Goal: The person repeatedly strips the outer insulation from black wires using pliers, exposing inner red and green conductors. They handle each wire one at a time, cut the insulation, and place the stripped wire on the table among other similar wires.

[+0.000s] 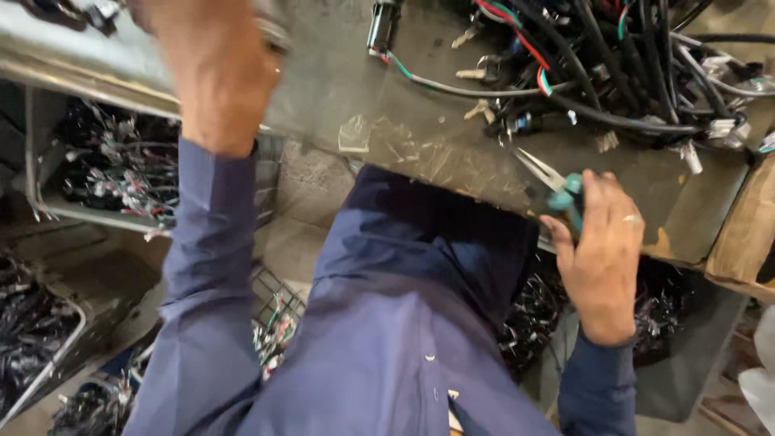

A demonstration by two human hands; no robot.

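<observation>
My right hand (601,242) is closed around the teal handles of a pair of small pliers (557,184), whose metal tips point up-left over the front edge of the grey workbench (387,121). A ring shows on one finger. My left hand (211,60) reaches up toward the bench's far left, blurred by motion, and its fingers run out of the top of the frame, so what it touches cannot be seen. A tangled heap of black cables (613,64) with red, green and white wires and connectors lies on the bench above my right hand.
A cardboard box (747,226) stands at the right edge of the bench. Wire baskets full of cable bundles (121,169) sit on a shelf and the floor at left, more (32,331) lower left. My blue shirt fills the centre.
</observation>
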